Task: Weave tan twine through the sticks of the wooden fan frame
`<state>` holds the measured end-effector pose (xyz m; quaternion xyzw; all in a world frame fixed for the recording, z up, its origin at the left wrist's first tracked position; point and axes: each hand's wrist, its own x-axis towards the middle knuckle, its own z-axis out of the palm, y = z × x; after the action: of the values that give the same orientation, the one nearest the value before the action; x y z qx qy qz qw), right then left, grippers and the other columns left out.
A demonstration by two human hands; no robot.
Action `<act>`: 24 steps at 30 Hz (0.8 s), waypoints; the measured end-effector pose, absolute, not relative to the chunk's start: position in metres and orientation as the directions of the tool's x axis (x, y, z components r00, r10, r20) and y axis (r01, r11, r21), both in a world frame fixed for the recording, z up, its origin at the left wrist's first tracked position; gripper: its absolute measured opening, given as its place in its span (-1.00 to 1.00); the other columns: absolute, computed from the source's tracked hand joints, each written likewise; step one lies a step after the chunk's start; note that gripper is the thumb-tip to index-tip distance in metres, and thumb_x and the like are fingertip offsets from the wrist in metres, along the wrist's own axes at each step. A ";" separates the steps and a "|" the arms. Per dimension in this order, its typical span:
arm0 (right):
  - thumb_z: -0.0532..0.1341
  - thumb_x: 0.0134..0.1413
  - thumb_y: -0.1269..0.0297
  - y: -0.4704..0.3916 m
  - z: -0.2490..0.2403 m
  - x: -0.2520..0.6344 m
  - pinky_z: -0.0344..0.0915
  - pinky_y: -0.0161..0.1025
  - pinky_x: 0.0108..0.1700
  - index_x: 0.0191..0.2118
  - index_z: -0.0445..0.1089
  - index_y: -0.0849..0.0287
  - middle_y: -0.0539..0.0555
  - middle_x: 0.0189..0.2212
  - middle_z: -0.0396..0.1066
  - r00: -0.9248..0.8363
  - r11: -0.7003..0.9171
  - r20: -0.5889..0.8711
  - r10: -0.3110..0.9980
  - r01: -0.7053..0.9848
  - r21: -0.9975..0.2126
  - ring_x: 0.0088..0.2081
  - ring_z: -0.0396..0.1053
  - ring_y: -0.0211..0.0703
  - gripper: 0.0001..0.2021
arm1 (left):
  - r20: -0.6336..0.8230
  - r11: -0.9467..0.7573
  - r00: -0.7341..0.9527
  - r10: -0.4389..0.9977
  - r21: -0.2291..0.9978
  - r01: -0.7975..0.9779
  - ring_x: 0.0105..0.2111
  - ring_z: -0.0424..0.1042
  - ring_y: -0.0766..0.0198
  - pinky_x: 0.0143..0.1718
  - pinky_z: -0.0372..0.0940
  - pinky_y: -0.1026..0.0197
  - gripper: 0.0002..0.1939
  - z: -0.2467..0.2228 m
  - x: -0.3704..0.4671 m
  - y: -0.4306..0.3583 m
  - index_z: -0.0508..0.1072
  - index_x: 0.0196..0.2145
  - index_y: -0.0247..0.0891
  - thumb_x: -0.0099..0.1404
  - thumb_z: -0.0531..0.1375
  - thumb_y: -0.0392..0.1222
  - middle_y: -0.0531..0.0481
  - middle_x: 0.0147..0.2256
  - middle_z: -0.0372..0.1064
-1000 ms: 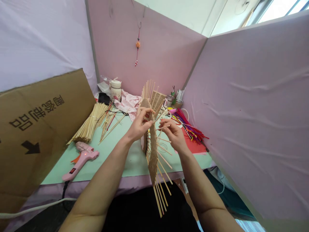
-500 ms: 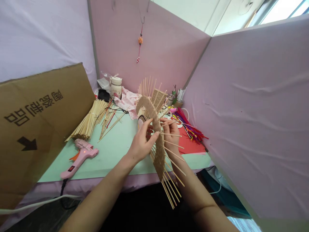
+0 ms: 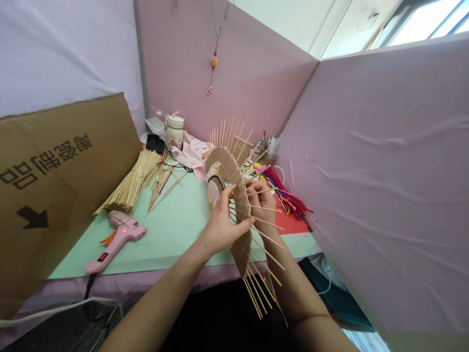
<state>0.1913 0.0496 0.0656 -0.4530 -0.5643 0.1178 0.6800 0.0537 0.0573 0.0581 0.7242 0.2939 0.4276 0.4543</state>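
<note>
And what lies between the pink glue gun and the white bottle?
In the head view, a bundle of sticks and loose sticks lie between the glue gun and the bottle.

"What do you see?"
"On my feed, the left hand (image 3: 223,222) grips the ring (image 3: 242,203), thumb across its face. The right hand (image 3: 262,198) is beside it among the sticks (image 3: 269,255); I can't tell whether it pinches one."
"And further left?"
"I've got the glue gun (image 3: 114,241) on the table (image 3: 176,232), the bundle (image 3: 130,186) just behind."

Right hand (image 3: 264,201): fingertips partly hidden behind brown ring (image 3: 241,203). Cardboard (image 3: 84,181): cut off, left edge. Window (image 3: 427,22): cut off, upper right.
</note>
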 end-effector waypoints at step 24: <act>0.25 0.16 0.42 -0.061 0.155 0.197 0.24 -0.28 -0.42 -0.29 0.42 0.07 0.01 -0.49 0.42 -0.196 0.487 0.729 0.656 0.848 -0.210 -0.47 0.32 -0.25 -0.92 | 0.367 -0.485 0.490 0.791 0.864 0.135 0.15 0.17 -0.09 0.16 0.15 -0.21 -0.18 0.061 0.055 0.060 0.02 0.24 -0.16 0.08 0.26 -0.12 -0.24 0.13 0.17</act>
<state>0.1969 -0.0612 0.1553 -0.4920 -0.7641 -0.1197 0.3997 0.0552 0.0605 0.0606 0.7615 0.3040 0.4030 0.4066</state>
